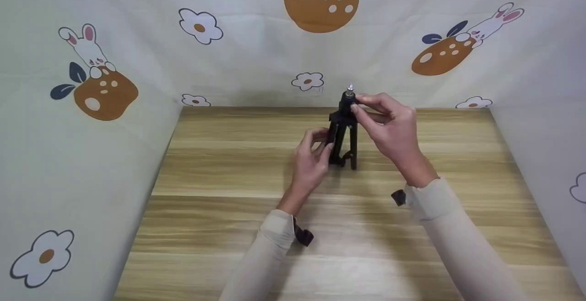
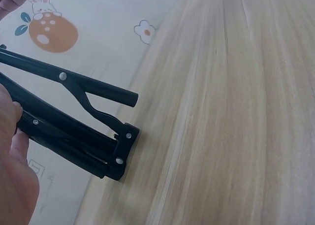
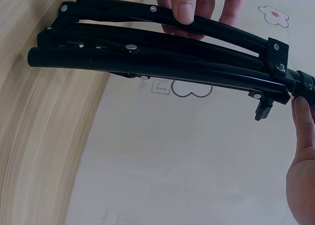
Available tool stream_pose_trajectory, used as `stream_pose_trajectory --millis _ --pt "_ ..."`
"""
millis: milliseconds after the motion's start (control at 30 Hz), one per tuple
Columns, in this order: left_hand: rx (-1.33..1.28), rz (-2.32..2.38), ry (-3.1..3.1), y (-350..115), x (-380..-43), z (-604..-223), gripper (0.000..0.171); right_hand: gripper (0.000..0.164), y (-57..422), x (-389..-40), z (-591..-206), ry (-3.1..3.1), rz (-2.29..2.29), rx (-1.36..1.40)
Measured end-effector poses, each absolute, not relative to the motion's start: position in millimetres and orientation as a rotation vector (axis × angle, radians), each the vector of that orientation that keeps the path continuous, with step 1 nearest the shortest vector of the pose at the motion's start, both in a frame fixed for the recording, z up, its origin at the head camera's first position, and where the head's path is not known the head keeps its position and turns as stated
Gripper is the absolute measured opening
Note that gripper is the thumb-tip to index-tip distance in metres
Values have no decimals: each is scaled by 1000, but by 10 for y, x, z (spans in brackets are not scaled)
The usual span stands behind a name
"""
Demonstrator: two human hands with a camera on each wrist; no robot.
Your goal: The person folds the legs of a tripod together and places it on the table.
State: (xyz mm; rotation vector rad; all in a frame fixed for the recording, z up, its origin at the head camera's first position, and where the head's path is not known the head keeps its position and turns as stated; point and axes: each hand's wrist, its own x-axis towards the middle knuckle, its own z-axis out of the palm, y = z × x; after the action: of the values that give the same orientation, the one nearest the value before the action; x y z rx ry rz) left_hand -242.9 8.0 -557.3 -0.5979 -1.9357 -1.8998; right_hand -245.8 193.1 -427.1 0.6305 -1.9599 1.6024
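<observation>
A small black tripod (image 1: pixel 353 150) stands upright above the far middle of the wooden table, its legs folded close together. At its top is a silver metal tip (image 1: pixel 350 90). My left hand (image 1: pixel 309 161) grips one leg from the left, thumb in front and fingers behind. With thumb and fingertips, my right hand (image 1: pixel 396 129) pinches the neck just below the silver tip. In the left wrist view, one tripod leg (image 2: pixel 110 93) angles slightly away from the others, joined by a curved brace (image 2: pixel 88 104). A small lever (image 3: pixel 263 109) sticks out below the collar in the right wrist view.
The wood-grain table (image 1: pixel 219 228) is enclosed at the back and sides by a pale cloth (image 1: pixel 247 58) printed with rabbits, oranges and flowers. Black wrist mounts (image 1: pixel 303 234) show at both sleeve cuffs. The cloth's back edge meets the table close behind the tripod.
</observation>
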Motion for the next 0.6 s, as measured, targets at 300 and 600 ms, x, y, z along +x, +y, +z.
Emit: stream_pose_trajectory --millis 300,600 --pt "-584 -1883 -1937 101 -2436 -5590 32 15 1923 -2453 -4278 -1955 1603 635" --pt "-564 -1891 -1946 131 -2439 -5579 32 15 1934 -2455 -4285 -1949 1594 627"
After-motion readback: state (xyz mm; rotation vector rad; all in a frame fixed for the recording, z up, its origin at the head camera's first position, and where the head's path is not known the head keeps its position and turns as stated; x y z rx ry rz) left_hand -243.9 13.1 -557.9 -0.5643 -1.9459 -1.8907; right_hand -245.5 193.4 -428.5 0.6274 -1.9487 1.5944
